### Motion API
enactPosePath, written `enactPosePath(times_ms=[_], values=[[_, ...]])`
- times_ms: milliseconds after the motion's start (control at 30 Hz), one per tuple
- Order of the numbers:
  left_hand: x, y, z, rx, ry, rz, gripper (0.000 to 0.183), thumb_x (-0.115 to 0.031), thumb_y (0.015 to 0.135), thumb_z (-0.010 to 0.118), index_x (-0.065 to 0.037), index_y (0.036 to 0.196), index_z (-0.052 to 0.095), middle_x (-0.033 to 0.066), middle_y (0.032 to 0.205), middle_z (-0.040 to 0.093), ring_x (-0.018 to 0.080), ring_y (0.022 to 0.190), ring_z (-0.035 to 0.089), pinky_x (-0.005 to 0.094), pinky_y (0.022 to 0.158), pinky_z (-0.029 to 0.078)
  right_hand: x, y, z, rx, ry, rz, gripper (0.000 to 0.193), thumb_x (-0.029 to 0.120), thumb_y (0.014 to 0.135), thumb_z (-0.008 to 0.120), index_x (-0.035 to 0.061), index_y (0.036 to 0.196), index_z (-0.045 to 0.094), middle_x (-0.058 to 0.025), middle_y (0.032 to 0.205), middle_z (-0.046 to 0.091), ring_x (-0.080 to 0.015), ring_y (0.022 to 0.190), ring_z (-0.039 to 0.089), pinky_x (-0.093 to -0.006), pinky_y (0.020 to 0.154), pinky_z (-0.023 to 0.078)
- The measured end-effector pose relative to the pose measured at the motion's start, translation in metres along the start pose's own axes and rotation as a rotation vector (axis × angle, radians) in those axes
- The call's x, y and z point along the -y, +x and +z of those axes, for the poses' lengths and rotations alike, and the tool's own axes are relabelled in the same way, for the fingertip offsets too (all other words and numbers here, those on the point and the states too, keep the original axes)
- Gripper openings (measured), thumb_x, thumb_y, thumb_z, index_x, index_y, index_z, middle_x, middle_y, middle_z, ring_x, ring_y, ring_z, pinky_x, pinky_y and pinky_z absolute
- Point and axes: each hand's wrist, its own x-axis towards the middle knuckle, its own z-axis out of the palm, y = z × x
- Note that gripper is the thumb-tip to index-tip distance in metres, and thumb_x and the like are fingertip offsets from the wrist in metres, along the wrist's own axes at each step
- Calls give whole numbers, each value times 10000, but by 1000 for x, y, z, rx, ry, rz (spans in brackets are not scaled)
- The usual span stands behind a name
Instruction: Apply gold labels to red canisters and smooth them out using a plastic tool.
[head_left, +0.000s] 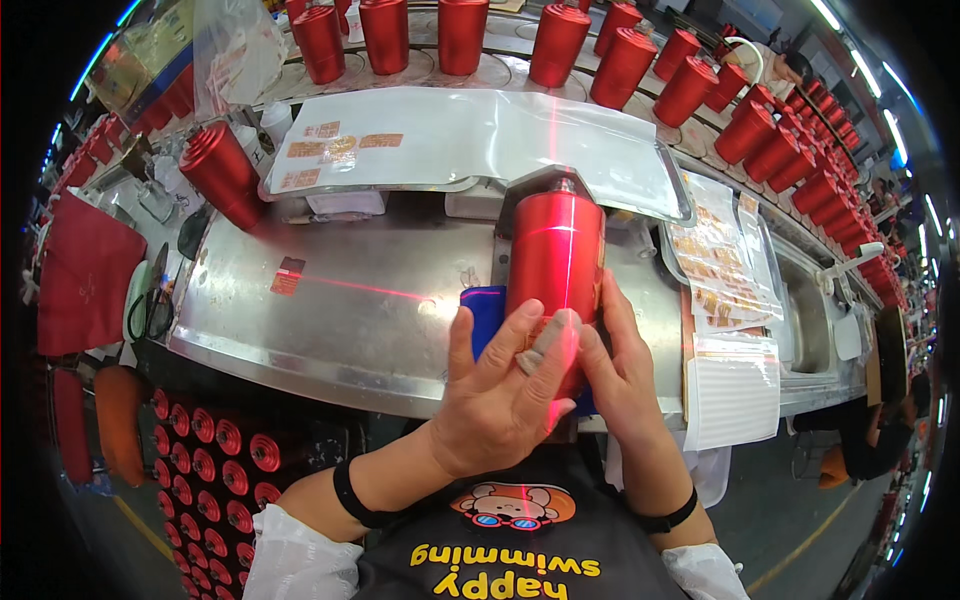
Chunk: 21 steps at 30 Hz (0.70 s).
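Note:
A glossy red bottle [556,250] lies in a metal holder [522,190] at the middle of the bench, its neck pointing away from me. My left hand [505,385] rests on the bottle's near part with fingers stretched and spread; pale finger covers sit on some of its fingertips. Along the bottle's right side, my right hand [628,370] holds it, thumb on top and fingers down the side. A blue pad [482,318] shows beside the bottle. Red laser lines cross on the bottle and the bench. What lies under my left fingers is partly hidden.
A white sheet with gold decals [345,148] lies behind the holder; more decal sheets [715,255] are at right, near a sink [808,320]. Another red bottle [222,175] stands left. Several red bottles [462,38] line the conveyor. A crate of red bottles [205,465] sits lower left.

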Motion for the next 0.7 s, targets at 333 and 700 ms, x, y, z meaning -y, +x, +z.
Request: enactPosePath(times_ms=[333,700], values=[[8,-11,-6,-21,11,-75,663,-411,931,603,54,1382,463,169,1308,613,349,1345,453,600,1171,66,-13,-1,0,-4,40,-43,622,273,1016,513,-77,1481,294,-253,1504,363,-347,1405,341,-402,1150,263],[15,-21,3,-84,-7,-120,707,-326,849,713,74,1375,462,200,1304,598,346,1283,508,602,1160,132,50,25,-35,182,-269,-281,265,73,855,689,32,1099,593,-160,912,655,-334,773,662,-361,693,529]])
